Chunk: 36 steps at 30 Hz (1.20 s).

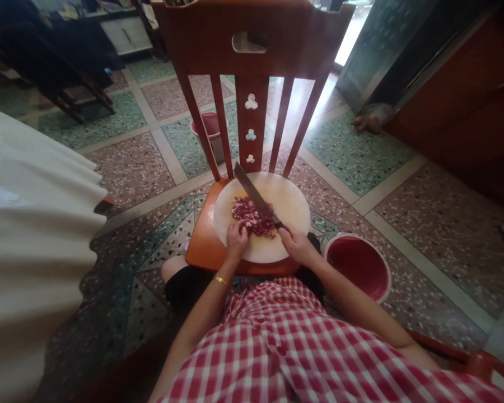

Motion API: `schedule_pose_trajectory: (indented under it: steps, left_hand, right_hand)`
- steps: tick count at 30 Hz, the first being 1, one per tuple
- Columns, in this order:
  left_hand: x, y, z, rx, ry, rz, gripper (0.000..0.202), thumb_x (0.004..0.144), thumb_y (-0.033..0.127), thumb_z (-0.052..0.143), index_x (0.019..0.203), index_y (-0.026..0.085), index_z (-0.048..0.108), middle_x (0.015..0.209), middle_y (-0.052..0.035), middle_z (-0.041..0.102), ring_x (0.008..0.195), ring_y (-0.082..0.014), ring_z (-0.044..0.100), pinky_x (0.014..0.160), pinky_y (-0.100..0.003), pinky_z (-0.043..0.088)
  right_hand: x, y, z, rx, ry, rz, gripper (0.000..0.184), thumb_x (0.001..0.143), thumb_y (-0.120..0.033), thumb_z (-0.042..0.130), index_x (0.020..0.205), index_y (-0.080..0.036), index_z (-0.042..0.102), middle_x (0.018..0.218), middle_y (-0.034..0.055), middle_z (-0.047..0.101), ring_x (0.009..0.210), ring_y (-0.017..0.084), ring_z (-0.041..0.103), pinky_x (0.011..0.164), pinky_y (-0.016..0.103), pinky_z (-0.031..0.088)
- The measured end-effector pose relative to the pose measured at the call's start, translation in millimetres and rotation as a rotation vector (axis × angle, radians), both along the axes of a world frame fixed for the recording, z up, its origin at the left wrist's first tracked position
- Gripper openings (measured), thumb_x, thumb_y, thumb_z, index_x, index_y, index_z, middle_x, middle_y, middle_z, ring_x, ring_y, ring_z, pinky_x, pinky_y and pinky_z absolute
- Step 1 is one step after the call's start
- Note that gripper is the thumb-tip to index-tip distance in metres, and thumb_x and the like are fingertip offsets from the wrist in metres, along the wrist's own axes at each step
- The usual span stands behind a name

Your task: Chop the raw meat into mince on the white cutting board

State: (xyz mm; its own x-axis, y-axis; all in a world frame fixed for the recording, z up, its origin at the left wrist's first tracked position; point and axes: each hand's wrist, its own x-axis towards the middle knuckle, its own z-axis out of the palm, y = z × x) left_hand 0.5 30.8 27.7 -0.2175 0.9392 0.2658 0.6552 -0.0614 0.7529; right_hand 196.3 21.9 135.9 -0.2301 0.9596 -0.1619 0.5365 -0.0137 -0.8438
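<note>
A round white cutting board lies on the seat of a wooden chair in front of me. A pile of finely chopped red meat is spread over its middle. My right hand is closed around the dark handle of a long-bladed kitchen knife. The blade slants away to the left, lying across the meat, with its far end near the board's back edge. At the near left edge of the pile, my left hand has its fingers curled against the meat; the fingertips are partly hidden.
The wooden chair has a tall slatted back behind the board. To the right on the floor stands a red-lined bucket; another bucket is behind the chair. A table with a pale cloth stands at left.
</note>
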Motion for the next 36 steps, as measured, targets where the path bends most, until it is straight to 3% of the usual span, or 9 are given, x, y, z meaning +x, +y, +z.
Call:
schedule_pose_trajectory:
  steps: [3,8,14,18,20,24,28,32,36]
  left_hand:
    - [-3.7,1.5,-3.0,-0.001,-0.026,0.074,0.024,0.081,0.017,0.043,0.1,0.017,0.056,0.094,-0.0064,0.057,0.091,-0.0172,0.052,0.085,-0.032,0.044]
    - [-7.1,3.3,-8.7,-0.064,0.038,0.042,0.027,0.077,0.017,0.048,0.103,0.016,0.056,0.094,-0.0082,0.057,0.093,-0.0196,0.053,0.087,-0.035,0.044]
    - [-7.1,2.6,-7.2,-0.086,0.015,-0.001,0.028,0.077,0.017,0.047,0.104,0.015,0.057,0.095,-0.0085,0.058,0.093,-0.0188,0.054,0.088,-0.035,0.044]
    - [-8.9,1.0,-6.9,-0.093,-0.005,0.018,0.028,0.077,0.016,0.046,0.103,0.016,0.058,0.094,-0.0083,0.058,0.092,-0.0184,0.055,0.088,-0.034,0.045]
    - [-12.4,5.1,-6.2,-0.09,-0.036,0.031,0.028,0.078,0.018,0.046,0.103,0.016,0.058,0.094,-0.0079,0.058,0.091,-0.0175,0.055,0.086,-0.032,0.045]
    - [-25.0,35.3,0.5,-0.118,-0.11,0.146,0.029,0.08,0.023,0.043,0.103,0.016,0.059,0.097,-0.0088,0.06,0.09,-0.0168,0.057,0.083,-0.03,0.046]
    - [-31.1,85.8,14.5,-0.278,0.013,0.253,0.033,0.078,0.021,0.041,0.102,0.009,0.06,0.102,-0.016,0.061,0.097,-0.0213,0.057,0.085,-0.032,0.043]
    - [-16.9,122.8,30.0,-0.587,0.136,0.11,0.031,0.079,0.025,0.04,0.09,0.009,0.064,0.09,-0.0184,0.065,0.086,-0.0239,0.061,0.074,-0.031,0.044]
    - [9.9,119.3,39.3,-0.605,0.146,-0.043,0.029,0.08,0.029,0.042,0.081,0.012,0.065,0.079,-0.0133,0.066,0.077,-0.0217,0.061,0.07,-0.029,0.045]
  right_hand:
    - [-2.1,0.3,0.5,0.15,-0.033,0.01,0.032,0.087,-0.04,0.035,0.097,-0.016,0.055,0.075,0.0042,0.061,0.068,0.016,0.055,0.064,0.024,0.041]
    - [0.0,3.6,-15.2,-0.107,-0.204,0.068,0.033,0.087,-0.039,0.035,0.084,-0.016,0.059,0.069,0.0048,0.061,0.067,0.018,0.056,0.062,0.025,0.04]
    - [0.7,-2.1,-4.0,0.105,-0.072,0.011,0.036,0.088,-0.039,0.033,0.103,-0.016,0.055,0.084,0.0063,0.063,0.075,0.018,0.057,0.067,0.025,0.04]
    - [4.7,1.3,-25.0,-0.108,-0.198,0.018,0.037,0.086,-0.04,0.034,0.085,-0.015,0.06,0.07,0.0055,0.061,0.067,0.018,0.056,0.062,0.026,0.04]
    - [8.2,1.8,-28.6,-0.113,-0.168,0.046,0.04,0.086,-0.044,0.032,0.08,-0.016,0.06,0.065,0.0035,0.059,0.062,0.017,0.054,0.059,0.025,0.039]
    - [12.5,-3.2,-31.0,0.007,-0.072,-0.011,0.037,0.086,-0.043,0.033,0.093,-0.017,0.058,0.075,0.0046,0.062,0.07,0.018,0.057,0.065,0.026,0.041]
    - [15.2,-5.4,-54.6,-0.091,-0.092,-0.055,0.034,0.085,-0.04,0.035,0.093,-0.016,0.058,0.085,0.0087,0.064,0.081,0.021,0.058,0.073,0.028,0.042]
    - [17.2,-4.1,-65.4,-0.118,-0.065,-0.059,0.038,0.085,-0.045,0.033,0.085,-0.016,0.058,0.074,0.0057,0.062,0.071,0.019,0.057,0.065,0.028,0.042]
    - [18.2,-1.5,-33.7,-0.031,-0.045,-0.093,0.039,0.086,-0.046,0.031,0.082,-0.017,0.057,0.065,0.0024,0.058,0.061,0.017,0.054,0.056,0.026,0.039]
